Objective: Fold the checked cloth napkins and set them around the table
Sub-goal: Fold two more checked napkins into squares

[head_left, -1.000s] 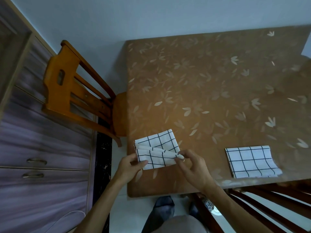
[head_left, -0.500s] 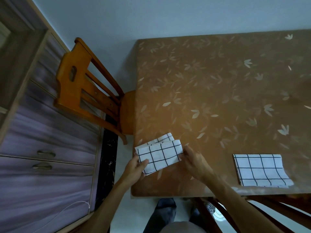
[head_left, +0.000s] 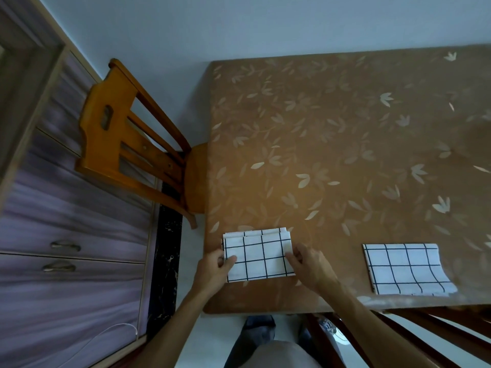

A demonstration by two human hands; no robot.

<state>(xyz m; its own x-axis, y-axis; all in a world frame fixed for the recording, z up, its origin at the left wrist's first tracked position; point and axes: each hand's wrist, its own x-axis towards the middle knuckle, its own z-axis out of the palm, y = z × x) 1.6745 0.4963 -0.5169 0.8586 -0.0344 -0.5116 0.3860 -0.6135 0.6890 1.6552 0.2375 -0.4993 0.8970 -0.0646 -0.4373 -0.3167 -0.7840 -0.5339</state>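
Two checked napkins lie on the table (head_left: 345, 142), both near its front edge. The left napkin (head_left: 259, 257) sits folded by the front-left corner, with a second layer showing along its far edge. The right napkin (head_left: 406, 269) lies well apart from it, folded flat, its near right corner curling at the table's edge.

Two hands work the left napkin. The left hand (head_left: 212, 269) pinches its left edge, thumb on top and the other fingers hidden under the cloth. The right hand (head_left: 309, 265) grips its right edge, fingertips curled onto the cloth; whether any fingers go beneath cannot be told.

Two chairs show: one orange chair (head_left: 127, 144) pushed in at the table's left side, its seat mostly hidden under the tabletop, and a dark chair (head_left: 425, 333) at the lower right, cut off by the frame. A cabinet (head_left: 66, 248) at left has two drawer handles in view. A thin white cord (head_left: 106, 333) trails along its lower edge. No writing can be read.
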